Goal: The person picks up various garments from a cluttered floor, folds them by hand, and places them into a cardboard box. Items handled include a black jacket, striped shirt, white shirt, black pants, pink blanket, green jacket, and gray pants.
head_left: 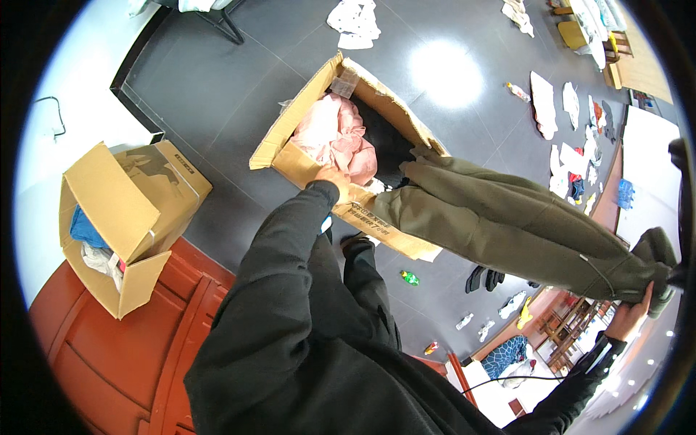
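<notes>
An open cardboard box (380, 225) stands on the floor before me, with pink clothing (340, 136) and black cloth (383, 141) inside. My left hand (334, 182) is at the near wall of this box, beside the pink clothing; its fingertips are partly hidden. Stretched out to the right is an olive-green garment (511, 223), whose lower end lies over the box's right part. My right hand (631, 315) holds the far end of it, near a drawstring, at the right edge of the view.
A second open cardboard box (136, 212) with clothes stands at the left, by a red wooden door (130, 337). Scattered over the dark tiled floor are white clothes (354, 24), a green bottle (410, 278), black items (484, 278) and several other garments and bottles.
</notes>
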Motion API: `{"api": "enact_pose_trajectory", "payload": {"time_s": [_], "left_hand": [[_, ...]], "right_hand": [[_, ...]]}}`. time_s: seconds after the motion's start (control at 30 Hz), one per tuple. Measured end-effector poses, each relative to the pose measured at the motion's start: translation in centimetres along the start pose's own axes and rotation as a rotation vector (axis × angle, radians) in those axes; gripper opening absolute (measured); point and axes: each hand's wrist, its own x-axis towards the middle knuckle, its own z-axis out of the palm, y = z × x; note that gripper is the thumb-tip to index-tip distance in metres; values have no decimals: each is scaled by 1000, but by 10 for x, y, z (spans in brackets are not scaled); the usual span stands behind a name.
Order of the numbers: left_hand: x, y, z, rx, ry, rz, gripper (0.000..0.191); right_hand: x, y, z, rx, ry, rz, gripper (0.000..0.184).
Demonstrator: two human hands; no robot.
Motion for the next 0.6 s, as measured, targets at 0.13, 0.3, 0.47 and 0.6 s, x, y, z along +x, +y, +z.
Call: {"api": "enact_pose_trajectory", "payload": {"time_s": [0.13, 0.3, 0.47, 0.6], "left_hand": [[-49, 7, 9, 27, -33, -14, 54], [-97, 3, 34, 6, -89, -46, 50], [-112, 7, 59, -69, -158, -48, 47], [-113, 11, 71, -70, -83, -57, 43]], "right_hand": [[10, -9, 45, 45, -33, -59, 49], [17, -11, 109, 84, -283, -30, 44], [29, -22, 184, 23, -441, -155, 41], [30, -39, 230, -20, -553, -277, 40]]}}
